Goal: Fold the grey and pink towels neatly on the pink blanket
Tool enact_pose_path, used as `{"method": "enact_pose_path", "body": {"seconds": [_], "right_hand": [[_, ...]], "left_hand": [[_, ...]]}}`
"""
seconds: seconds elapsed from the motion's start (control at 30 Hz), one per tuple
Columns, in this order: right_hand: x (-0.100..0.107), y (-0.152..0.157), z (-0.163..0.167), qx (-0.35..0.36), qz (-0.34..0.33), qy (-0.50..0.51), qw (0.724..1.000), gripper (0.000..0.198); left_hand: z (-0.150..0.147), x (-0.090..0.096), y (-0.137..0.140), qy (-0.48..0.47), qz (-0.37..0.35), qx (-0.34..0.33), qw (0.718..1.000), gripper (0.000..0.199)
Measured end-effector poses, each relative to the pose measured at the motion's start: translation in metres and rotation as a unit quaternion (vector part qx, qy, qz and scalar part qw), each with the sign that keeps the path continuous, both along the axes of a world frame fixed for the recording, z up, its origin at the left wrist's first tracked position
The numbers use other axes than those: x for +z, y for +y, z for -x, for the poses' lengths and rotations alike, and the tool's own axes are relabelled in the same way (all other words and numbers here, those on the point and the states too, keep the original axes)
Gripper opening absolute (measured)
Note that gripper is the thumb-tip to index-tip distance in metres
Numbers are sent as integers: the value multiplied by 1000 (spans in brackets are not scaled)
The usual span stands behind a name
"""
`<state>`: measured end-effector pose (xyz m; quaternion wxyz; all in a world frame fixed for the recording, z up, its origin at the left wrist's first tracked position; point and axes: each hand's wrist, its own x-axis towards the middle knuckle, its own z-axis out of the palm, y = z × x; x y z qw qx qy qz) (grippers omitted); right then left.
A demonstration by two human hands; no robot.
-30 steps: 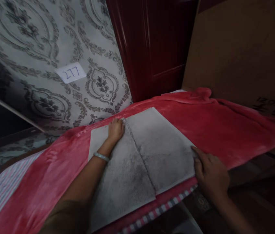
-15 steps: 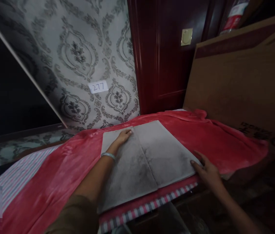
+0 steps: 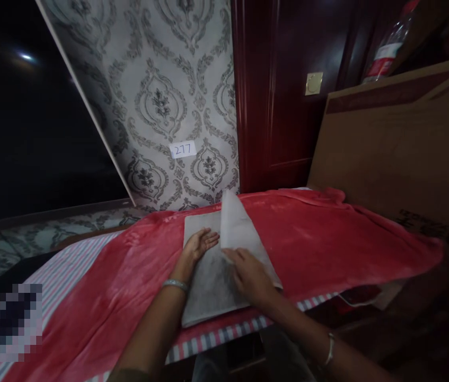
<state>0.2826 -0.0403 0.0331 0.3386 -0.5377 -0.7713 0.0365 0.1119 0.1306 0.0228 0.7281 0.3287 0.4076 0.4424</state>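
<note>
A grey, dark-smudged sheet point(image 3: 204, 292) with a middle crease lies on a red blanket; cloth or paper, I cannot tell. Its right half point(image 3: 240, 223) is lifted and bent over toward the left. My right hand point(image 3: 250, 273) is closed on the near edge of that raised half. Over the left half rests my left hand point(image 3: 200, 244), palm turned toward the raised flap, fingers stretched out and holding nothing. Each wrist wears a bangle.
The red blanket point(image 3: 307, 239) covers a striped cloth point(image 3: 77, 260). Behind stand a patterned wall with a "277" paper label point(image 3: 183, 149) and a dark red door point(image 3: 288, 106). A large cardboard box point(image 3: 387, 143) is at right; a dark screen point(image 3: 37, 122) is at left.
My right hand has moved left, lifting the sheet's right half from flat and swinging it over the crease. My left hand has drawn back slightly from the far edge. The view has shifted.
</note>
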Motion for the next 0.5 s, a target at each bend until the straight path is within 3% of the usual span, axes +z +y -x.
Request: {"method": "enact_pose_path", "body": {"seconds": [0.17, 0.27, 0.37, 0.5], "right_hand": [[-27, -23, 26, 35, 69, -57, 995, 53], [-39, -26, 21, 12, 54, -47, 997, 51], [-39, -27, 16, -18, 46, -54, 997, 42], [-23, -27, 14, -15, 23, -65, 998, 29]], "left_hand": [[2, -9, -8, -17, -39, 20, 999, 12], [-2, -10, -9, -13, -59, 32, 998, 30], [-13, -7, -6, 90, -116, 40, 988, 51], [-25, -1, 9, 221, -181, 54, 957, 54]]}}
